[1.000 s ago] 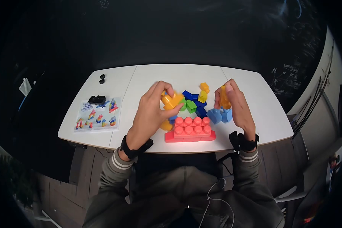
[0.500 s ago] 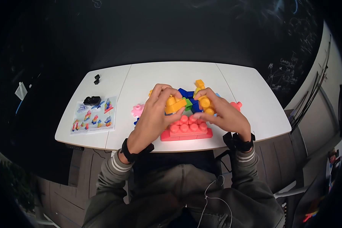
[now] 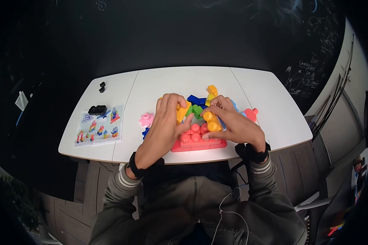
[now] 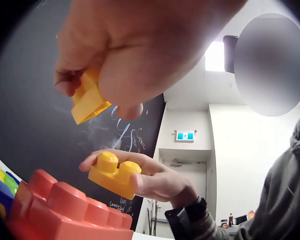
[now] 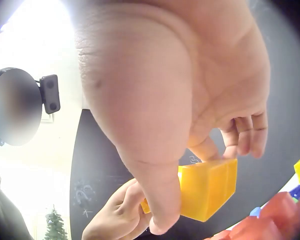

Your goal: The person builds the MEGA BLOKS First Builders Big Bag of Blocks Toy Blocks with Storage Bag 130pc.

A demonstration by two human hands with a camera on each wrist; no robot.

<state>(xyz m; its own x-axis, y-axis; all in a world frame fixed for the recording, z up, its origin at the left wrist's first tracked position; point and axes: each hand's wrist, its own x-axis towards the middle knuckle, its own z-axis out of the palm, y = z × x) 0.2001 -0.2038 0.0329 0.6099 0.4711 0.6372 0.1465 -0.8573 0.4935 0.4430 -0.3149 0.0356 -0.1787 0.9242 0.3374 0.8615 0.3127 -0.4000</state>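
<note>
My left hand (image 3: 164, 120) pinches a yellow building block (image 3: 183, 112), held tilted left of and over the red block structure (image 3: 198, 143). With thumb and fingers, my right hand (image 3: 243, 130) grips a second yellow block (image 3: 212, 122), its two round studs showing. That block hangs close over the right part of the red structure, whose top bears a row of studs. In the left wrist view the yellow block (image 4: 115, 176) in the right hand is above the red studs (image 4: 67, 200). The right wrist view shows its smooth side (image 5: 207, 190) between thumb and fingers.
Behind the red structure lie green blocks (image 3: 197, 110), dark blue blocks (image 3: 195, 100) and yellow blocks (image 3: 212, 90). A pink gear-like piece (image 3: 146, 119) is at the left, a red piece (image 3: 250, 114) at the right. A picture sheet (image 3: 98, 128) with a black object (image 3: 97, 110) lies far left.
My right hand has come left from the table's right side, bringing its yellow block over the red structure. The left hand has stayed near its place, and its block has turned.
</note>
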